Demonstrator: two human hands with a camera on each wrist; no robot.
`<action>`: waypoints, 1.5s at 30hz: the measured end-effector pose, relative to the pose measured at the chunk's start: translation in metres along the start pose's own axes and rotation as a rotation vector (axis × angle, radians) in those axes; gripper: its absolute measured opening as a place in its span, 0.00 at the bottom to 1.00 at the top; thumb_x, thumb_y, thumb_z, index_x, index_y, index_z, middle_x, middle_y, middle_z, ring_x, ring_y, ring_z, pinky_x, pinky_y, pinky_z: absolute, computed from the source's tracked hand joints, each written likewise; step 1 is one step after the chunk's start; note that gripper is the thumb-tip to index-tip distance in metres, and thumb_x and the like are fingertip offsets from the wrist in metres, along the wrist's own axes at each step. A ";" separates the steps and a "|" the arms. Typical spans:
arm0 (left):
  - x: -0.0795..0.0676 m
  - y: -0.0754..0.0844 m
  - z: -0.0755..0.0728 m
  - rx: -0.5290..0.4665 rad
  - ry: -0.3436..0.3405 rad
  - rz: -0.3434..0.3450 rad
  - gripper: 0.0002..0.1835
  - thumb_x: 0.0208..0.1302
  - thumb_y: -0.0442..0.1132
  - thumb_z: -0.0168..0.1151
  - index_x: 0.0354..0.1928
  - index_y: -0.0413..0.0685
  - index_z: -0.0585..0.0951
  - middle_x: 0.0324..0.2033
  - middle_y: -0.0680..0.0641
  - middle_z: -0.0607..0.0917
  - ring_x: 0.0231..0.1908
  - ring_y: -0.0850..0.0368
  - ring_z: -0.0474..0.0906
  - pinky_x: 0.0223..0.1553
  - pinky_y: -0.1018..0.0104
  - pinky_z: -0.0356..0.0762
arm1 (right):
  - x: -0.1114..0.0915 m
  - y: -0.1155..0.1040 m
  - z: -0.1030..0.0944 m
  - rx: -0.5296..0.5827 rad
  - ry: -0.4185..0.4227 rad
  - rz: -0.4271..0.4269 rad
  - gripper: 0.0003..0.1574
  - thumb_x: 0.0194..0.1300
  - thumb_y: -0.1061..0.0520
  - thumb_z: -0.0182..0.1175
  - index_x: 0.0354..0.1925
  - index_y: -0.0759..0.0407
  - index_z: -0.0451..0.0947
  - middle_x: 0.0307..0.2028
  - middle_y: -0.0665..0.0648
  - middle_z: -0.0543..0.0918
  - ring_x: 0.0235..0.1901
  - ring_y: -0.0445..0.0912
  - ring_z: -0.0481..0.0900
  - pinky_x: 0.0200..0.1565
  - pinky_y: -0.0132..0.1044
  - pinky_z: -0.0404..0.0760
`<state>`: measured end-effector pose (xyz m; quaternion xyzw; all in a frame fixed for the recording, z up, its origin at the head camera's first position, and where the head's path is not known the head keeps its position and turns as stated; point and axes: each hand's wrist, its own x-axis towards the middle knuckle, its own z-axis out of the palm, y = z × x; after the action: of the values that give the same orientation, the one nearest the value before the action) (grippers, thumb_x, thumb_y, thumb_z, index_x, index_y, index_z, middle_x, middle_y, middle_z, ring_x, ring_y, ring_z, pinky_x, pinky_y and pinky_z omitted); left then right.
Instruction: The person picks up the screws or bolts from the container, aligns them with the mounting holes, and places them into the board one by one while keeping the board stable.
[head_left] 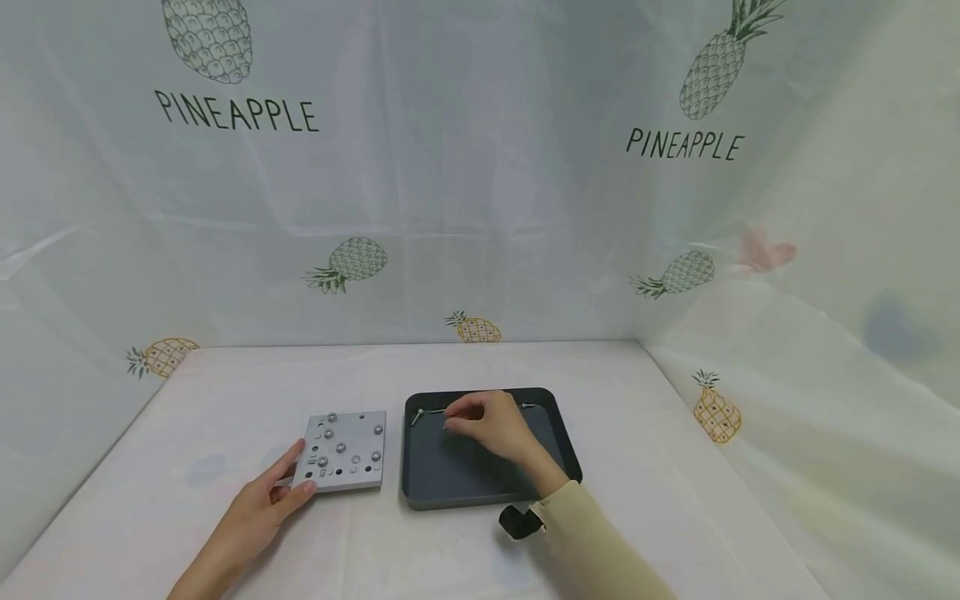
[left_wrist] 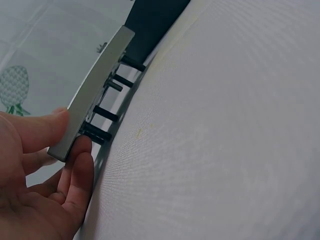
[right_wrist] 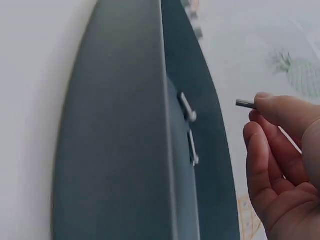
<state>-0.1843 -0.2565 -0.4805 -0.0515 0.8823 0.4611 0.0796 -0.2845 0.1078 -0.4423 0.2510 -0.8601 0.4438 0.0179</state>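
Note:
My left hand (head_left: 253, 515) holds a silver metal plate (head_left: 352, 428) by its near left corner. Several round screw heads and dark holes dot the top of the plate. Seen from the left wrist, the plate (left_wrist: 95, 95) is tilted on edge, thumb on one face and fingers behind, and several dark screw shafts (left_wrist: 106, 114) stick out underneath. Over the dark grey tray (head_left: 450, 477) is my right hand (head_left: 498, 427). Its thumb and finger pinch a small screw (right_wrist: 245, 103), whose shaft end pokes out; the rest is hidden by the fingertips.
Inside the tray, loose screws lie along the far side, one screw (head_left: 417, 416) at the left corner and another screw (head_left: 528, 406) at the right. A black strap piece (head_left: 519, 522) sits at the right wrist. A pineapple-print curtain (head_left: 480, 183) hangs behind the white table (head_left: 375, 550).

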 end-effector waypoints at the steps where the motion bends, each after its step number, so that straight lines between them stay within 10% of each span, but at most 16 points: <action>1: 0.000 0.000 0.000 0.001 0.000 0.002 0.49 0.75 0.60 0.64 0.87 0.56 0.50 0.75 0.34 0.68 0.45 0.56 0.69 0.47 0.63 0.65 | 0.000 -0.003 0.003 0.010 -0.001 -0.006 0.10 0.68 0.56 0.74 0.47 0.57 0.92 0.39 0.45 0.92 0.38 0.36 0.87 0.42 0.32 0.84; 27: 0.002 -0.003 0.001 -0.003 0.008 0.015 0.48 0.75 0.57 0.65 0.86 0.54 0.51 0.75 0.31 0.69 0.43 0.57 0.71 0.44 0.66 0.67 | 0.011 -0.057 0.075 0.102 -0.117 -0.068 0.07 0.66 0.60 0.76 0.43 0.55 0.93 0.34 0.41 0.89 0.31 0.30 0.80 0.38 0.27 0.82; 45: -0.001 0.001 -0.001 0.008 0.000 0.022 0.48 0.76 0.58 0.65 0.86 0.53 0.51 0.75 0.31 0.68 0.45 0.56 0.73 0.47 0.67 0.67 | 0.013 -0.056 0.093 0.057 -0.150 -0.077 0.05 0.66 0.60 0.76 0.42 0.54 0.93 0.33 0.39 0.88 0.30 0.28 0.79 0.36 0.25 0.80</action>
<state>-0.1839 -0.2564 -0.4794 -0.0415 0.8845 0.4586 0.0749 -0.2527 0.0034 -0.4530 0.3169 -0.8358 0.4469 -0.0364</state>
